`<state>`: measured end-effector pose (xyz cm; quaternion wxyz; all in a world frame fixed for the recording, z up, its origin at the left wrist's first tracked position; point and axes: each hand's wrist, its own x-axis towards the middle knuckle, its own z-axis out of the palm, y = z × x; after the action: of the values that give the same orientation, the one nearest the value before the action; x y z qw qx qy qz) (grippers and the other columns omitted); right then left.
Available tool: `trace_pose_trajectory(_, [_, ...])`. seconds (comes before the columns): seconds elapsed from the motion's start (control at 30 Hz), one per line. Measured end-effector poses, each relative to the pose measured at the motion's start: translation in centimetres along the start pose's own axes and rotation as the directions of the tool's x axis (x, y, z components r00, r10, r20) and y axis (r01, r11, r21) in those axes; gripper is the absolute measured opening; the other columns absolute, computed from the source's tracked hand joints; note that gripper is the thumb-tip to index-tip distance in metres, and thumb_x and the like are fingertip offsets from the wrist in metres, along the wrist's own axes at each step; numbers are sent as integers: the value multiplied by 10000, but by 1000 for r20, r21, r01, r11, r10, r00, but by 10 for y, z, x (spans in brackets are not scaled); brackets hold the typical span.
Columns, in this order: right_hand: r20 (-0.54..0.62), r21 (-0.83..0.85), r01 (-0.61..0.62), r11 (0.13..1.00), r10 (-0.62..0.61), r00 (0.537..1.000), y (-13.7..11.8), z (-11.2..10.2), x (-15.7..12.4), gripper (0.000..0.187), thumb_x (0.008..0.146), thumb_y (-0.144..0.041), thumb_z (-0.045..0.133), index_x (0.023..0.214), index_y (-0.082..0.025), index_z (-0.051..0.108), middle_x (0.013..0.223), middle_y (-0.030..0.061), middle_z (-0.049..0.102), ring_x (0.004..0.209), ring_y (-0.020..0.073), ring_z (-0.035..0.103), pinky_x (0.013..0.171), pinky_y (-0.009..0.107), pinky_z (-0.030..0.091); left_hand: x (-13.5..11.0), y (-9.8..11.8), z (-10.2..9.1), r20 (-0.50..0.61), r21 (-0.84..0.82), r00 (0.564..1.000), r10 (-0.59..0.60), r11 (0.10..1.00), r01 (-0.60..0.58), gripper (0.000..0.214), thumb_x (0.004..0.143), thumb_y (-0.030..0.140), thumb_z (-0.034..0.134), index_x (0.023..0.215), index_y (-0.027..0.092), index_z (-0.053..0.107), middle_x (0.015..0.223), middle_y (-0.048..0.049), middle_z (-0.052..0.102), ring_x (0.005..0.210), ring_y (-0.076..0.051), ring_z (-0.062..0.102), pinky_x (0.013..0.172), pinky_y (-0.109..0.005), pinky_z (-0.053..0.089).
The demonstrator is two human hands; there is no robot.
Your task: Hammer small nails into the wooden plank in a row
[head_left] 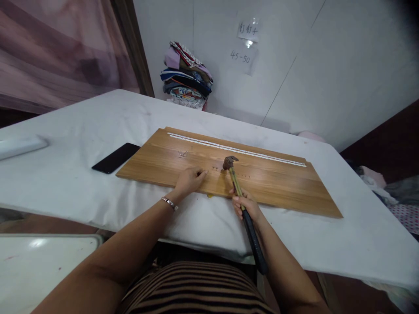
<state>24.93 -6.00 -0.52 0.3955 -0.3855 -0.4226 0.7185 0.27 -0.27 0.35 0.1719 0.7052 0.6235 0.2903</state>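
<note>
From my remote seat I see a white-covered table. On it, a wooden board lies under the left fingers, a black slab left of them, a white object farther left.

Homelike room with folded fabrics

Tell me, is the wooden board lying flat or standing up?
Lying flat: the wooden board rests on the white tabletop with its broad face up.
</note>
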Motion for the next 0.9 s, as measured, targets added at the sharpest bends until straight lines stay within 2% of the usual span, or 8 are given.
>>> trace_pose_trajectory(0.37, [13, 8, 6, 1000, -6, 1000, 10, -7, 6, 365, 704, -343, 698, 992, -185, 537, 493, -132, 431, 278, 53, 355, 248, 180, 299, -1, 2, -1, -16, -14, 1000, -14, 1000, 14, 347, 873, 431, 481, 606, 213, 520, 712, -19, 642, 700, -165, 548, 661, -284, 400])
trace_pose_trajectory(0.9, [4, -6, 6, 1000, -6, 1000, 12, -7, 7, 384, 698, -372, 711, 984, -186, 535, 482, -138, 421, 268, 54, 351, 241, 177, 291, -1, 0, 0, -5, -28, 1000, -4, 1000, 4, 346, 877, 430, 469, 622, 208, 541, 733, -26, 644, 705, -166, 550, 663, -285, 393])
